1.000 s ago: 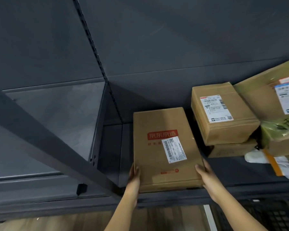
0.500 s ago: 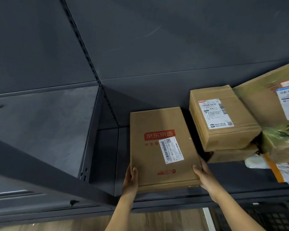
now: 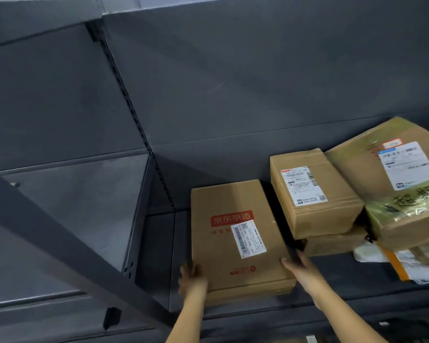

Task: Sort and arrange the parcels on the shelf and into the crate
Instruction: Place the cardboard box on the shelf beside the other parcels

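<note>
Where hands (image 3: 193, 280) (image 3: 304, 271) grip, cardboard parcel (image 3: 235, 233) lies flat.

Taped box (image 3: 362, 174) runs off the right edge — its label (image 3: 408, 164) seems unreadable.

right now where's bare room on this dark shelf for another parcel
Bare dark shelf floor left of the flat brown cardboard box with the red logo, up to the grey upright. A narrow strip before the stacked brown cardboard boxes. Crowded at right: boxes piled over a white plastic mailer.
</note>
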